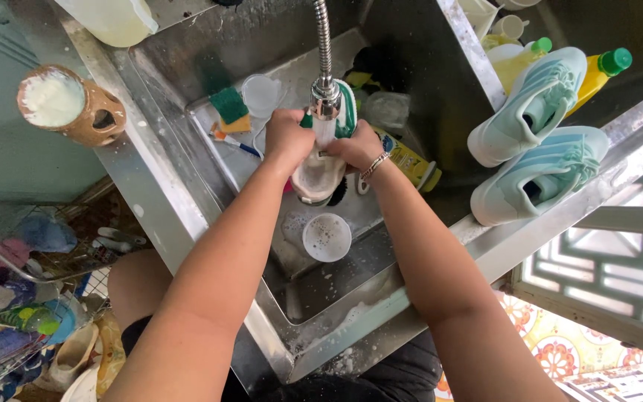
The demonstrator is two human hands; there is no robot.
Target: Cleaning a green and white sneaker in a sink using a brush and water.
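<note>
Both hands hold a white shoe with green trim point(320, 175) over a steel sink point(210, 59), right under the flexible metal tap point(325, 97), from which water runs onto it. My left hand point(286, 138) grips the shoe's left side. My right hand point(356, 147), with a bracelet at the wrist, grips its right side. A dark brush shows just below the shoe, partly hidden.
A pair of mint-green sneakers point(533, 141) rests on the sink's right ledge beside yellow bottles with green caps point(597, 74). In the basin lie a white cup point(327, 237), a green sponge point(230, 108), a toothbrush point(234, 141) and a yellow can point(411, 162). A brown pot point(68, 104) stands at left.
</note>
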